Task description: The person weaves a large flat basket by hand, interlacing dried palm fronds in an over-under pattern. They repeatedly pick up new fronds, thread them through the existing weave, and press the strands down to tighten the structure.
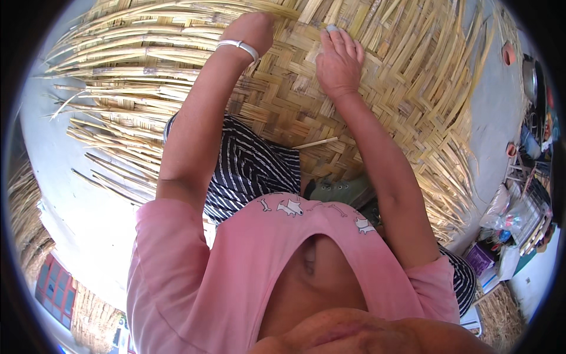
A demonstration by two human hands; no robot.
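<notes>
A large woven mat (295,97) of flat yellow-brown reed strips spreads under both my hands. My left hand (250,30), with a white band (239,47) at the wrist, is closed at the mat's upper part, among long loose strips (147,50) that fan out to the left. Its curled fingers are hidden from above, so what they hold does not show. My right hand (342,64) lies palm down on the weave to the right, fingers stretched out. Something grey covers one of its fingertips (331,28). A short loose strip (315,143) lies across the mat near my legs.
Unwoven strip ends (451,177) stick out along the mat's right side. A green shoe (339,190) rests at the mat's near edge. Cluttered household things, including a purple box (480,258), stand at the far right. Bundled stalks (26,206) stand at the left.
</notes>
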